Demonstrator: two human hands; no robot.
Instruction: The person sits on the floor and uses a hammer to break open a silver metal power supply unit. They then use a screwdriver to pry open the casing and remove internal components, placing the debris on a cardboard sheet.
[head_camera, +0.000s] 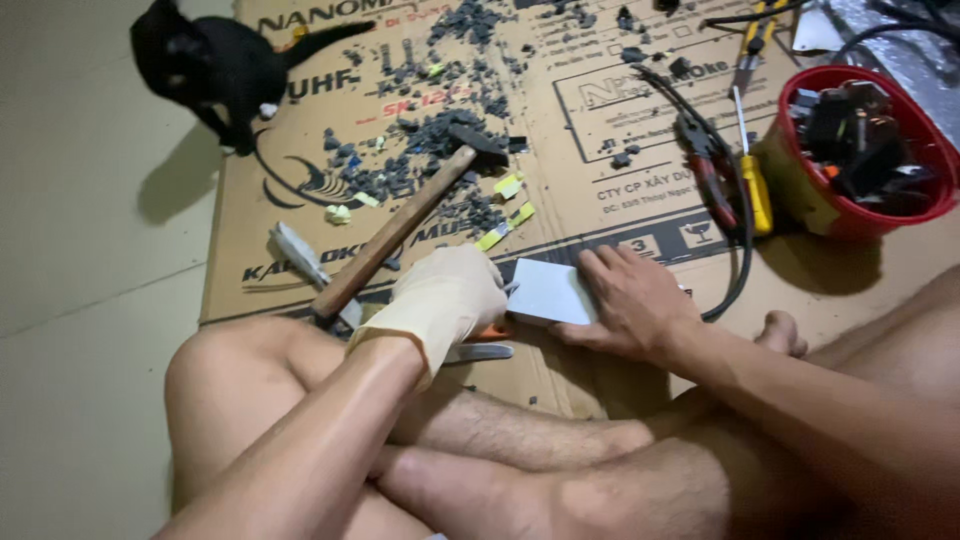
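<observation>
We sit on the floor with crossed legs, working over a flattened cardboard sheet (600, 150) that shields the floor from debris. Our left hand (445, 295), in a pale latex glove, has its grip closed around a tool with an orange handle (490, 333); a grey metal part shows just below it, and we cannot tell what kind of tool it is. Its tip meets the left edge of a small white rectangular casing (548, 292). Our bare right hand (630, 300) lies flat on the casing's right side, fingers spread and pressing down, apparently to hold it steady against the tool.

The casing rests on the cardboard at 6 o'clock of the sheet. A wooden-handled hammer (400, 225) lies at 11 o'clock from the gloved hand, its head among dark broken fragments (440, 130). At 2 o'clock lie red-handled pliers (710, 165) and a yellow-handled screwdriver (755, 185), beside a red bowl (800, 185) of dark parts. A black cat (205, 65) stands at 10 o'clock on the sheet's edge.
</observation>
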